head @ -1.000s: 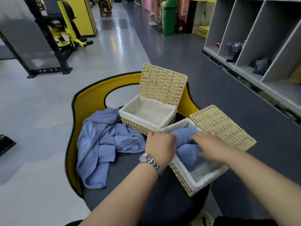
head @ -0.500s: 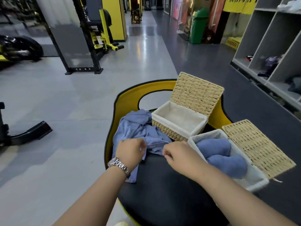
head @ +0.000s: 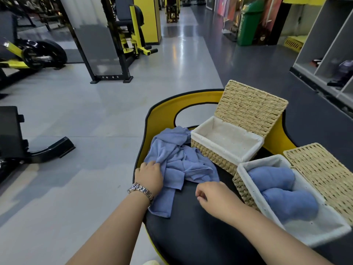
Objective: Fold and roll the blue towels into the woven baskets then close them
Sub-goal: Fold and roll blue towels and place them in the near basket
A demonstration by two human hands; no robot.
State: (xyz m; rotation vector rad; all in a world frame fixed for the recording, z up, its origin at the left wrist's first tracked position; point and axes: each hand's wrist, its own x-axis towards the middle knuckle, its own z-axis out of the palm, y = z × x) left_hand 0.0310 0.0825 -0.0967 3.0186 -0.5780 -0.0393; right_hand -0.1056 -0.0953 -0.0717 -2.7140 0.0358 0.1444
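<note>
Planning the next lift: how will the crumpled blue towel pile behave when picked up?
Probably floppy: the towel pile lies in soft creases and drapes over the seat edge. Likely light, bunching under the left hand. Unlikely to roll or slide.

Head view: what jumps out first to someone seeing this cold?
Two open woven baskets on a black and yellow padded seat: the near basket at right holds two rolled blue towels, while the far basket shows only its white liner. Left of them lies a crumpled heap of blue towels, with the left hand gripping its edge. The right hand, fingers curled, is at the heap's near edge; a pinch is unclear.
</note>
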